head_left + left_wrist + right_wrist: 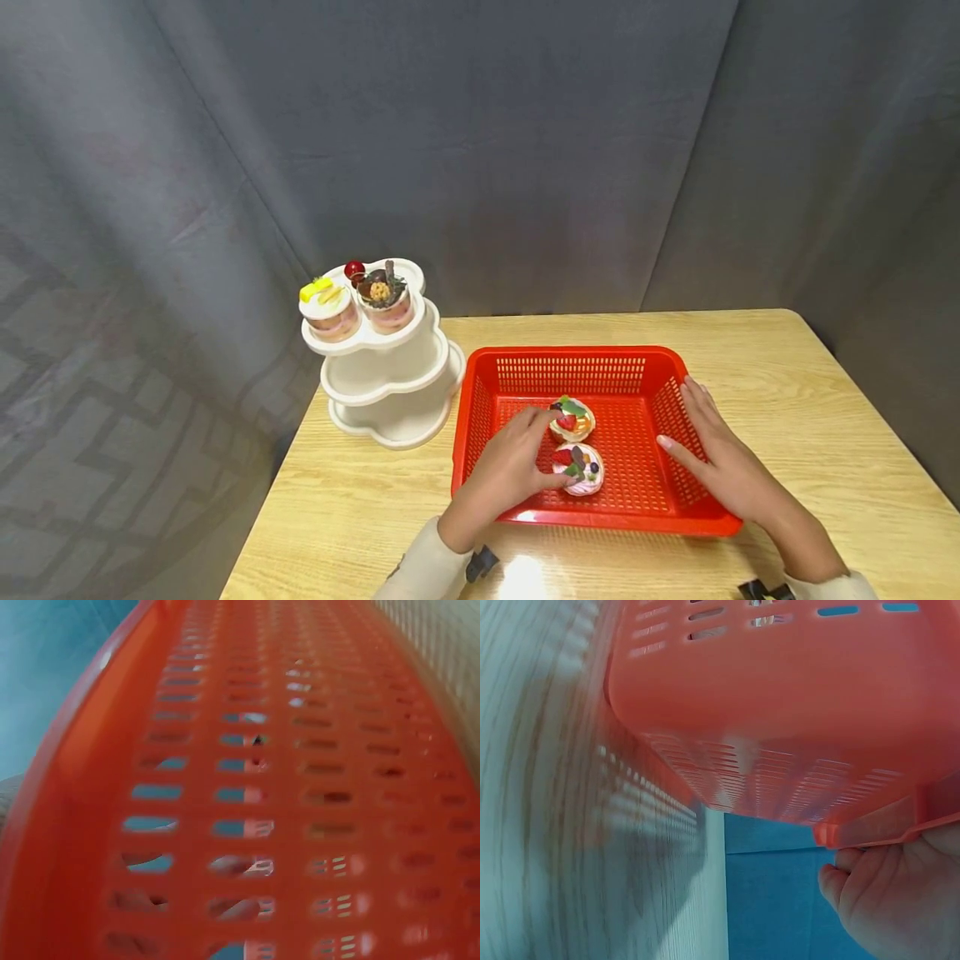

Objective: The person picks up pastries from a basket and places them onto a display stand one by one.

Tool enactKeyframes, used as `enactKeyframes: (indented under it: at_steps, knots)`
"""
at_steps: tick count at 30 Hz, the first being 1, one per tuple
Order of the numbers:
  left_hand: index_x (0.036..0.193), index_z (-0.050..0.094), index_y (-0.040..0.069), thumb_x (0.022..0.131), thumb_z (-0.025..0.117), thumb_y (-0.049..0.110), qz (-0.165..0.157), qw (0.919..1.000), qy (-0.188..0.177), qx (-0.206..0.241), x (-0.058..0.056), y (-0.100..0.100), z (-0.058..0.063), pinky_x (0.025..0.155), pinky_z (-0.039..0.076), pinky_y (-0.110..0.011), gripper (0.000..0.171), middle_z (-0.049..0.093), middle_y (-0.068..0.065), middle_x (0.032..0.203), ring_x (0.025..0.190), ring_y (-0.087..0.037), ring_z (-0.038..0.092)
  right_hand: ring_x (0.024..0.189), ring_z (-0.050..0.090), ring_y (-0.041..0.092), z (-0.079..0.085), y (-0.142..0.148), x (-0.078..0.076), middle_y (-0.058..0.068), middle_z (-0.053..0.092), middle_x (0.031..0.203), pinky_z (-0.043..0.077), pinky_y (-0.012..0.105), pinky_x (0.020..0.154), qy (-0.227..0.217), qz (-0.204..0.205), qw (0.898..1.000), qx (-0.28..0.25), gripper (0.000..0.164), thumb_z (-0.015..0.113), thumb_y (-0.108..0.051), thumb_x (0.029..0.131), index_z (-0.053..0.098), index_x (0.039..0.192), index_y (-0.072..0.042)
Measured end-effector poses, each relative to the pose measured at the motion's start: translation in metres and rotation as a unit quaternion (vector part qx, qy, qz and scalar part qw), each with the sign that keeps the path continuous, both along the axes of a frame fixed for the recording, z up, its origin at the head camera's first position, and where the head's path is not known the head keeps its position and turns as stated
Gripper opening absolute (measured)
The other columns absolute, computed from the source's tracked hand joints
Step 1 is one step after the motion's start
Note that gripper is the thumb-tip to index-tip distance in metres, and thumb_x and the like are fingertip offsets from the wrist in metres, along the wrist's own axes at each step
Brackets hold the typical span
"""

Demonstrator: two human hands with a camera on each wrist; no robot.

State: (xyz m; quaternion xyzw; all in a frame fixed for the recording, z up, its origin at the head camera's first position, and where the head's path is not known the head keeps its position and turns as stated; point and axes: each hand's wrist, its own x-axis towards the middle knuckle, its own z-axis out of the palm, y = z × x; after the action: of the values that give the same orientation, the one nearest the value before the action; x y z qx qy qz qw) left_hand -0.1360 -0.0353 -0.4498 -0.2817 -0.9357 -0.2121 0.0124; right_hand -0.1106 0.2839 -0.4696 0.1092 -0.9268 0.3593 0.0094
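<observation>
In the head view, my left hand (pixel 510 462) reaches over the red plastic basket (pixel 652 523), thumb and fingers spread apart. Its thumb overlaps the nearer fruit-topped tart (pixel 592 477), which has pink cream, and the fingertips come right at the farther tart (pixel 585 425), topped with fruit and a green leaf. At the basket's right side rests my right hand (pixel 723 462), fingers stretched along the rim and thumb over the inside. From the right wrist, that hand (pixel 907 900) shows against the underside of the rim. The left wrist view holds mainly the slotted basket wall (pixel 285 780).
A white three-tier stand (pixel 386 379) with scalloped shelves is left of the basket. On its top tier are a yellow-topped dessert cup (pixel 330 312), a chocolate-topped dessert cup (pixel 386 304) and a red cherry (pixel 355 271). Grey curtain (pixel 480 167) hangs behind the wooden table (pixel 780 367).
</observation>
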Motion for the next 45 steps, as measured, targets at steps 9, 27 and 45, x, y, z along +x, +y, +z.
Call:
enactKeyframes:
  at_steps: [9, 27, 45]
  knots:
    - [0.136, 0.058, 0.015, 0.069, 0.092, 0.049, -0.016, 0.9991, -0.006, -0.038, 0.0, 0.008, -0.007, 0.086, 0.055, -0.032, 0.083, 0.06, 0.0, 0.118, 0.105, -0.015, 0.06, 0.154, -0.009, 0.037, -0.001, 0.001, 0.0, 0.008, -0.008, 0.17, 0.009, 0.077, 0.109, -0.002, 0.0, 1.0, -0.004, 0.086, 0.055, -0.04, 0.104, -0.002, 0.163, -0.014]
    - [0.117, 0.064, 0.011, 0.064, 0.095, 0.046, -0.013, 0.9937, 0.014, -0.11, 0.007, 0.023, -0.012, 0.077, 0.054, -0.026, 0.071, 0.064, 0.0, 0.109, 0.098, -0.013, 0.062, 0.154, -0.008, 0.039, 0.001, 0.0, 0.0, 0.014, -0.005, 0.17, 0.01, 0.079, 0.107, 0.002, 0.001, 1.0, -0.008, 0.085, 0.056, -0.039, 0.104, 0.0, 0.163, -0.012]
    - [0.116, 0.061, 0.013, 0.063, 0.097, 0.04, -0.012, 0.9964, -0.007, -0.084, 0.005, 0.028, -0.016, 0.079, 0.053, -0.024, 0.07, 0.066, 0.004, 0.103, 0.095, -0.01, 0.063, 0.154, -0.008, 0.038, -0.003, 0.001, -0.001, 0.01, -0.007, 0.17, 0.011, 0.081, 0.105, 0.006, 0.001, 1.0, -0.009, 0.086, 0.056, -0.038, 0.104, -0.001, 0.163, -0.014]
